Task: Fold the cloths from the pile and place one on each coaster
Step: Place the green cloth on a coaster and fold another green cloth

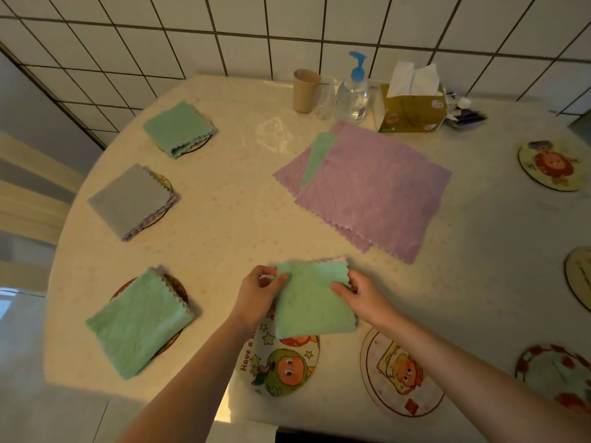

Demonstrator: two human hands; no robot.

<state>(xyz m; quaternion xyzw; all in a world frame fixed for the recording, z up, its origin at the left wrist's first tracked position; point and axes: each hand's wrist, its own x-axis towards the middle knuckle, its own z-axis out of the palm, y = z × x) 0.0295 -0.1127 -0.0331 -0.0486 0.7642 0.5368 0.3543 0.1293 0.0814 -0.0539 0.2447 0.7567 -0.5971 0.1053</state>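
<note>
A folded green cloth (311,302) is held just above a cartoon coaster (281,366) at the table's near edge. My left hand (259,292) pinches its left edge and my right hand (361,298) grips its right edge. The pile of unfolded cloths (367,187), purple on top with a green one peeking out, lies at the middle right. Three folded cloths lie on coasters along the left: a green one (177,127) at the back, a grey one (129,201) in the middle, a green one (137,321) nearest.
Bare coasters lie near me (399,372), at the near right (556,375), at the right edge (579,276) and at the far right (550,164). A cup (305,91), a pump bottle (351,97) and a tissue box (411,107) stand at the back by the tiled wall.
</note>
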